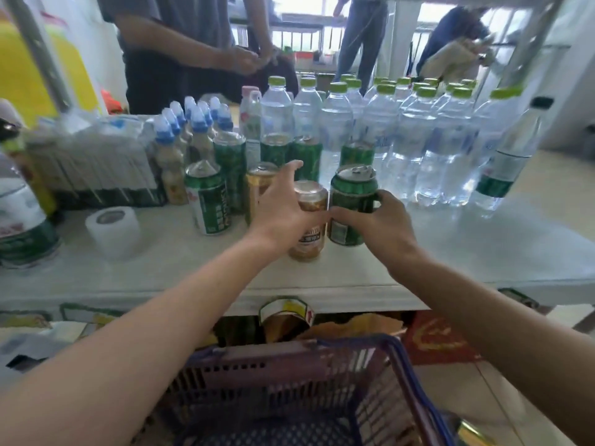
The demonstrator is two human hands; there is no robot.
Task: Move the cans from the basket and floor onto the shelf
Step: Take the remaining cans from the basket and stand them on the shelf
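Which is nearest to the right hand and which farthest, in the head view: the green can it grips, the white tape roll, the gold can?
1. Green can, gripped by the right hand.
2. Gold can, just left of it.
3. White tape roll, far left on the shelf.

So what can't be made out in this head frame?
- Basket contents: near part cut off by the bottom edge, arms cover its sides.
- Gold can: label partly behind the left hand.
- Green can: print blurred, right hand covers its side.
- Floor cans: not visible.
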